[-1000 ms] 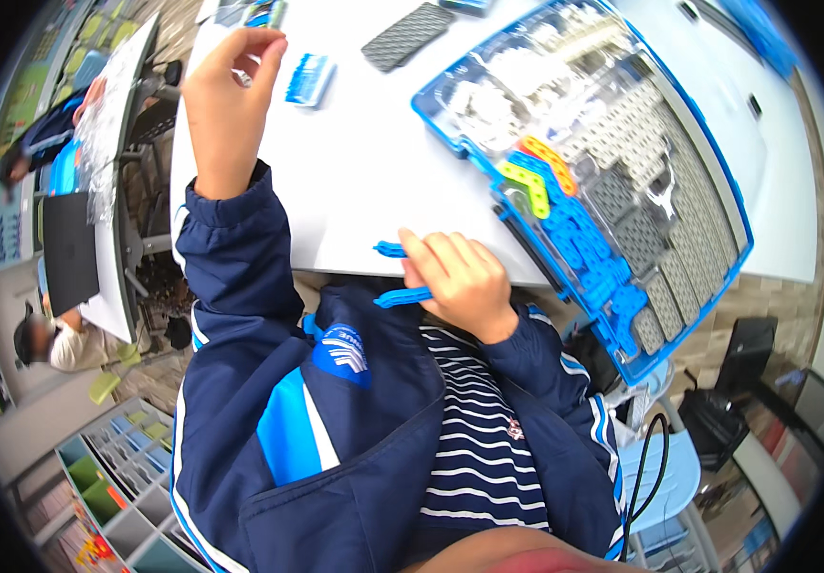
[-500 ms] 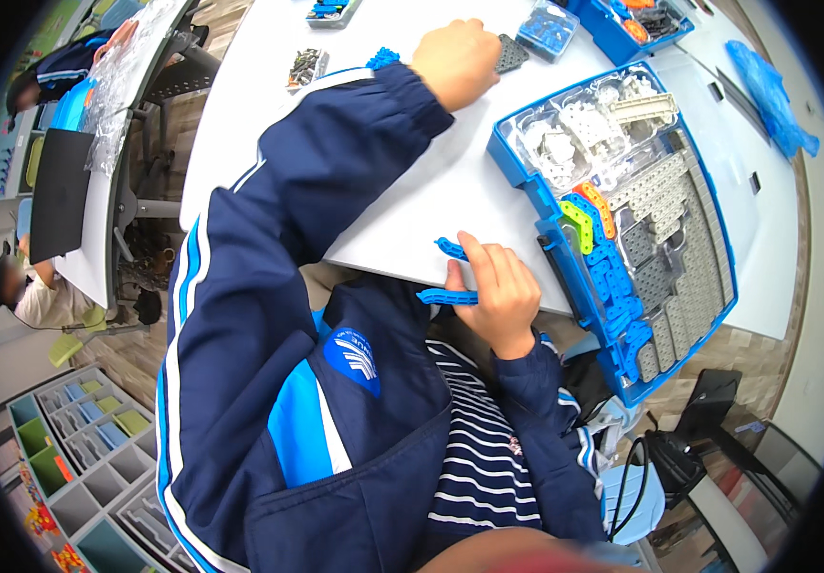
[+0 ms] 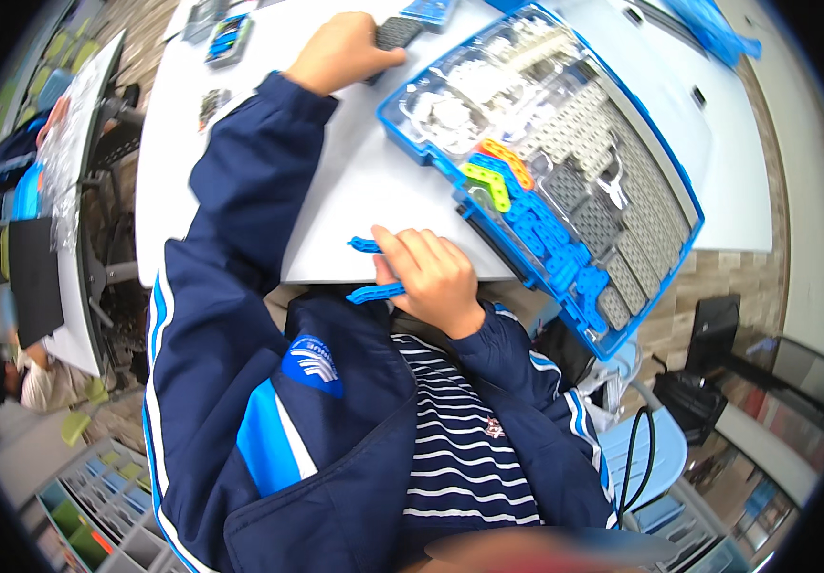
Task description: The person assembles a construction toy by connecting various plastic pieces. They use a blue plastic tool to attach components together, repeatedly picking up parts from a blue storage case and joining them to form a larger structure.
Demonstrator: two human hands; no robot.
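Observation:
At the far side of the white table, my left hand grips the edge of a dark grey perforated plate, its thumb lying across the plate. My right hand, near the table's front edge, is closed around blue plastic building pieces. An upper blue end and a lower curved blue arm stick out to its left. My fingers hide whether these join into one part. Right of both hands lies an open blue case of sorted building parts.
White parts, grey perforated beams, blue connectors and an orange beam fill the case. Small boxes of parts stand at the far left. A blue plastic bag lies far right. Other people sit at a table to the left.
The view has shifted, so the case appears further left and up. My left hand has taken hold of the dark grey plate. My right hand still holds the blue pieces.

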